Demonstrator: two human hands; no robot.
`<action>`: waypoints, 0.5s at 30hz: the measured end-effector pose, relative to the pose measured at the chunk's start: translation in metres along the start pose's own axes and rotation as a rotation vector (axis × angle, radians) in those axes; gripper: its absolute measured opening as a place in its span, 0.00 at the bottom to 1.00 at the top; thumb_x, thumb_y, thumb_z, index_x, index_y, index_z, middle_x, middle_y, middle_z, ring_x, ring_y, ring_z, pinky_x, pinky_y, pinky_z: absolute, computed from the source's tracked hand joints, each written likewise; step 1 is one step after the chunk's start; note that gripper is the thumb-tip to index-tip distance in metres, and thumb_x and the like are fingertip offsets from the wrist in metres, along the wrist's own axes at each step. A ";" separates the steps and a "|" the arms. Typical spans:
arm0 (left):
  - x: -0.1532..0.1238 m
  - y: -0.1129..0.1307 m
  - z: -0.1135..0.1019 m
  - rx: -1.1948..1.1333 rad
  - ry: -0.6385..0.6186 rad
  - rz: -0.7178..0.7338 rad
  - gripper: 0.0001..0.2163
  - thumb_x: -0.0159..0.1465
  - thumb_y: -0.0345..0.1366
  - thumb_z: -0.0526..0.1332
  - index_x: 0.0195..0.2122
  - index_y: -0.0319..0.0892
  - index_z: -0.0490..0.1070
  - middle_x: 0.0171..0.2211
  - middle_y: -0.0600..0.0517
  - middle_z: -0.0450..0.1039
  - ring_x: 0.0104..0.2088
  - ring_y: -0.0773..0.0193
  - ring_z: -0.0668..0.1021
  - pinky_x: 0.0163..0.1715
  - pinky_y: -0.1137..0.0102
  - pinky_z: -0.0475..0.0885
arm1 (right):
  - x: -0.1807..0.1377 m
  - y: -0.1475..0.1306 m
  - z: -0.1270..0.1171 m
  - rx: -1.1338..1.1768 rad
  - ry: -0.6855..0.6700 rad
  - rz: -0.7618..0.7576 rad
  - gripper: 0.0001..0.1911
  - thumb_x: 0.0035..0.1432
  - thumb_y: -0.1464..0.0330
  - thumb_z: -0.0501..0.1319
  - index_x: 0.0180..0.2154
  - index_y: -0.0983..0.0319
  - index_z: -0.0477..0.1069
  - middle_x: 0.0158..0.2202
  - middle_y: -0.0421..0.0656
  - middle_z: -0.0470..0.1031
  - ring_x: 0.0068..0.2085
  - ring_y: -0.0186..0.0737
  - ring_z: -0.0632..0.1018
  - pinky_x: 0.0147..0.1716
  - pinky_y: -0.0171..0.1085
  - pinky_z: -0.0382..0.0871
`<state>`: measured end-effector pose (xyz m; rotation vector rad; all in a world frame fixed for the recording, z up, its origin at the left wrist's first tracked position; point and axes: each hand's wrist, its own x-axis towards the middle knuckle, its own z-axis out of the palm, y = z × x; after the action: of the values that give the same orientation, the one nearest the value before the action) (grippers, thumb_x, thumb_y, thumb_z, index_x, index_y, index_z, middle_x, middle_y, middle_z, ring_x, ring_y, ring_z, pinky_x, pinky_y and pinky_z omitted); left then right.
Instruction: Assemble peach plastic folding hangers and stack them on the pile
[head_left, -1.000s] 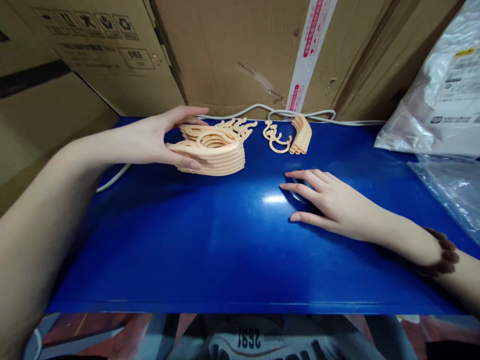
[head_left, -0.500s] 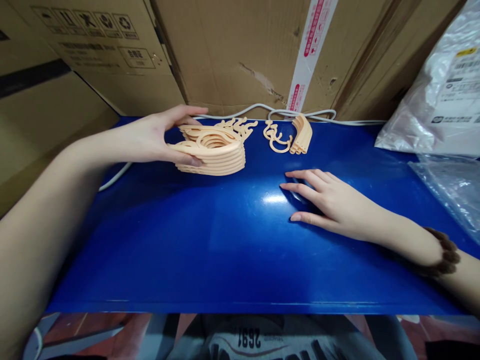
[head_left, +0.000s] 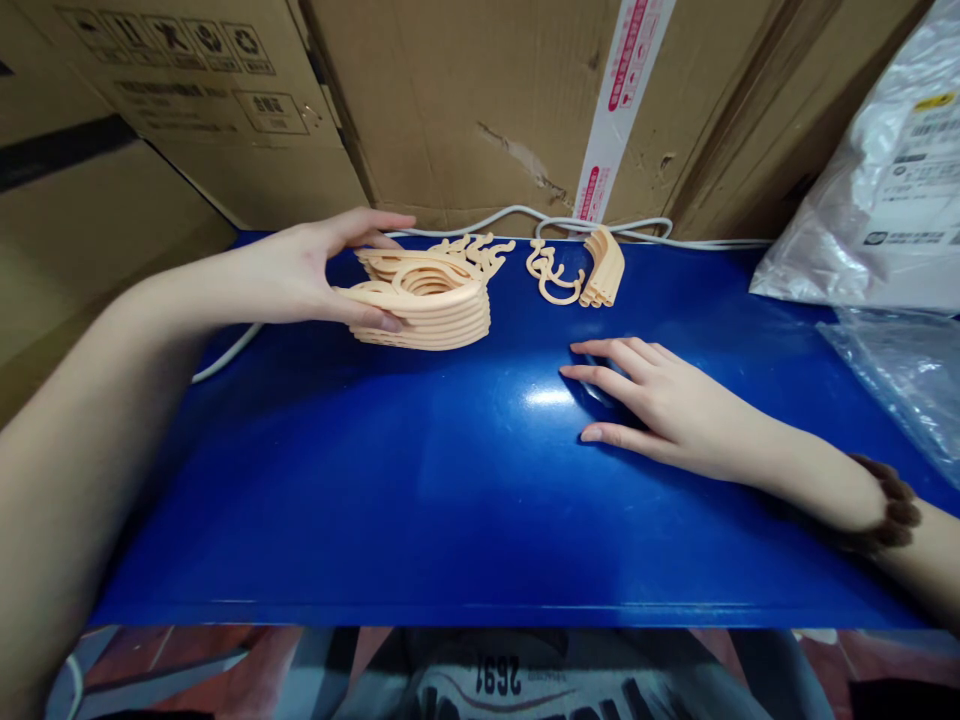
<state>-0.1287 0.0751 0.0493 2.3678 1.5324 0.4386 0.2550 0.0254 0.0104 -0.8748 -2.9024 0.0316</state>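
Note:
At the back left of the blue table (head_left: 420,500) lies a neat stack of peach plastic folding hangers (head_left: 442,320), their small hooks pointing to the back right. My left hand (head_left: 319,275) grips the stack's left end, thumb along the front side and fingers toward the back; some fingertips are hidden. To the right of the stack are loose peach hooks (head_left: 559,288) and a small bundle of curved hanger arms (head_left: 604,268). My right hand (head_left: 645,400) rests on the table in front of these pieces, fingers spread, holding nothing.
Cardboard boxes (head_left: 465,110) stand along the back and left. A white cable (head_left: 495,215) runs along the table's rear edge. At the right sit a white plastic parcel bag (head_left: 847,220) and a clear plastic bag (head_left: 900,380). The table's front edge (head_left: 480,612) is close to my body.

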 end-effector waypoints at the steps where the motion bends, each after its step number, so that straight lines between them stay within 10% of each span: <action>1: 0.000 0.000 0.000 -0.001 0.000 0.002 0.45 0.51 0.60 0.68 0.68 0.54 0.55 0.58 0.51 0.69 0.60 0.47 0.70 0.62 0.52 0.63 | 0.000 0.000 0.000 -0.001 -0.001 0.001 0.31 0.66 0.49 0.53 0.62 0.61 0.64 0.63 0.54 0.64 0.59 0.54 0.69 0.55 0.52 0.65; 15: 0.000 0.000 -0.001 -0.005 -0.012 0.017 0.45 0.51 0.59 0.68 0.68 0.52 0.56 0.59 0.49 0.69 0.60 0.46 0.70 0.61 0.53 0.64 | 0.000 0.000 0.000 0.005 0.011 0.000 0.30 0.66 0.50 0.54 0.61 0.61 0.65 0.62 0.55 0.65 0.58 0.55 0.70 0.54 0.54 0.66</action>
<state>-0.1289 0.0752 0.0498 2.3763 1.5053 0.4307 0.2548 0.0251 0.0105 -0.8714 -2.8913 0.0338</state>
